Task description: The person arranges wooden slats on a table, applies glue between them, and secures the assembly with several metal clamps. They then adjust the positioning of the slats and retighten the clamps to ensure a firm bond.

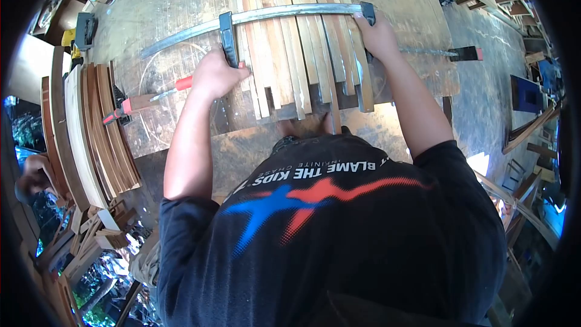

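Observation:
Several long wooden strips (pixel 281 60) lie side by side on the worktable, their near ends uneven. Across them runs a metal bar clamp (pixel 290 11), with its sliding jaw at the left edge of the strips and its fixed jaw at the right edge. My left hand (pixel 219 74) is closed around the lower part of the sliding jaw, beside a red handle (pixel 184 83). My right hand (pixel 376 35) grips the fixed jaw at the bar's right end. White glue-like streaks show along some strips.
The worktable (pixel 175 0) has a scratched top. Another clamp's black end (pixel 466 54) sticks out at the right, and a red-and-black tool (pixel 115 114) lies at the left. Stacked boards (pixel 91 127) stand left of the table. At the far left a blurred person (pixel 35 175) is partly visible.

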A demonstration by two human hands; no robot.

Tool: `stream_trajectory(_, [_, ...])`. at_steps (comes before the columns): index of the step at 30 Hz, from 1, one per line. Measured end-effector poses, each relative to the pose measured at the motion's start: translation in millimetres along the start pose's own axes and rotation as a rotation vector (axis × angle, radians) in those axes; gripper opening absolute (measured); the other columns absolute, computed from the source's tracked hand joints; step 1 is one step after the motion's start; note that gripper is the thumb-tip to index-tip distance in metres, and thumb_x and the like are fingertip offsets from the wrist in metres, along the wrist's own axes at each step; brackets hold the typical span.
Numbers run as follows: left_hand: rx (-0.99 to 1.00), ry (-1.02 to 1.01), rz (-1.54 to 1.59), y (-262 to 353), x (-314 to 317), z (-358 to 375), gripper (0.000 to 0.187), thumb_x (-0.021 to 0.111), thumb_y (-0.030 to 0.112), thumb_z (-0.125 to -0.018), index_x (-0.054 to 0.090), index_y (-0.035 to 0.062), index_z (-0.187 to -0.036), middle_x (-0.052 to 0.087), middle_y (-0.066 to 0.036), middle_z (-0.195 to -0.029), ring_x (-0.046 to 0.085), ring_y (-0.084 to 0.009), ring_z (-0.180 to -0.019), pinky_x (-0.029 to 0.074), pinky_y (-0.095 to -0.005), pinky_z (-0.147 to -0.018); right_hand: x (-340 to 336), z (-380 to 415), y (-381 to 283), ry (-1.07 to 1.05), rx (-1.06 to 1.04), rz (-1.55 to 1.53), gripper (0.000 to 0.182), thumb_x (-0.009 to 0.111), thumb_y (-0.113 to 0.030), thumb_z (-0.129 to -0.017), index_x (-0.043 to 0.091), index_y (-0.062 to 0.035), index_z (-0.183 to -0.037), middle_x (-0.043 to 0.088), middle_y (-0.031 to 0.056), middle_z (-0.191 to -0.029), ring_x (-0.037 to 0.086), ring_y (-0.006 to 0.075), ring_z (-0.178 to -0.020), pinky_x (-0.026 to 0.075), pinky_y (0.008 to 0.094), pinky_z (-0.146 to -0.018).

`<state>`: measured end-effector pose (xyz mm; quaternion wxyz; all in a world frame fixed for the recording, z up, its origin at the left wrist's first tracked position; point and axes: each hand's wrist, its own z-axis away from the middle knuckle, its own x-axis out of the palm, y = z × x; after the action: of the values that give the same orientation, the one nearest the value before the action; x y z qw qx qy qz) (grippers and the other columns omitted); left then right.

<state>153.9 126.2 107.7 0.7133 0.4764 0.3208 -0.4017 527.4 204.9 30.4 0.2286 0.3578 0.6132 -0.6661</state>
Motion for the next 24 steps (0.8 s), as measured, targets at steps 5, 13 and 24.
stream_trajectory(5, [-0.034,0.148,-0.092,18,-14,25,0.055,0.076,0.029,-0.075,0.058,-0.0106,-0.109,0.072,-0.031,-0.096,0.071,-0.0442,-0.097,0.056,-0.0475,-0.090,-21,7,-15,-0.046,-0.024,-0.071,0.064,0.066,-0.056,-0.094,0.063,0.0044,-0.117,0.071,0.0302,-0.104,0.069,0.0465,-0.101,0.053,0.0497,-0.089])
stream_trajectory(13, [-0.093,0.214,-0.003,-2,-44,67,0.047,0.076,0.024,-0.075,0.057,-0.0050,-0.107,0.068,-0.021,-0.080,0.070,-0.0382,-0.080,0.054,-0.0466,-0.078,-71,58,-96,-0.226,0.132,-0.405,0.047,0.076,-0.038,-0.093,0.062,0.0034,-0.111,0.071,0.0146,-0.091,0.069,0.0252,-0.086,0.055,0.0408,-0.082])
stream_trajectory(24, [-0.101,0.519,-0.023,-15,-82,109,0.048,0.052,0.046,-0.105,0.065,0.0003,-0.098,0.069,-0.022,-0.078,0.070,-0.0414,-0.081,0.053,-0.0489,-0.078,-123,117,-149,-0.236,-0.017,-0.778,0.028,0.070,-0.013,-0.095,0.052,-0.0012,-0.113,0.060,0.0033,-0.073,0.055,0.0086,-0.055,0.045,0.0261,-0.049])
